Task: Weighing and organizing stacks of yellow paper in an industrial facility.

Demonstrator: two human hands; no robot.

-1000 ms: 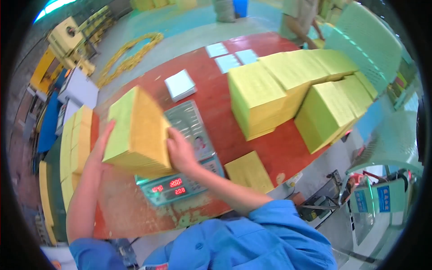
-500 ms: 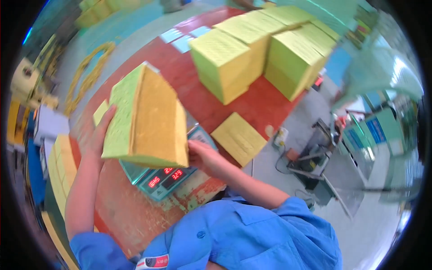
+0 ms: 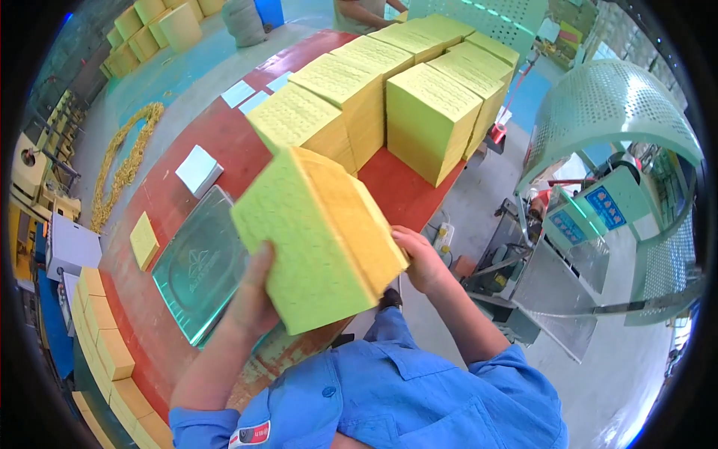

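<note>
Grey floor (image 3: 613, 359) and red table (image 3: 239, 142) around our tilted block of paper (image 3: 314, 247)

We see the floor spread out on both sides, with blue-green patches on the far left. The table stretches away from us, its top worn near our edge. To our right stands a pale green chair (image 3: 598, 101) full of small holes, and past the table's far end we see part of another person (image 3: 363, 13). Rows of yellow blocks (image 3: 434, 112) stand close together along the right side of the tabletop.

We hold the block of paper up in front of us, over the near edge of the table. Its long axis slopes from upper left to lower right: one end points away toward the rows, the other down toward our blue shirt (image 3: 374, 382). Its broad yellow-green face is turned up and leftward, its orange-brown side rightward. It partly covers a glossy plate (image 3: 198, 262) to its left.

Our left hand (image 3: 254, 295) grips the left edge, thumb on the broad face. Our right hand (image 3: 420, 258) is curled on the right edge; some fingers are hidden. Left of the plate lies a small yellow pad (image 3: 144, 241).
</note>
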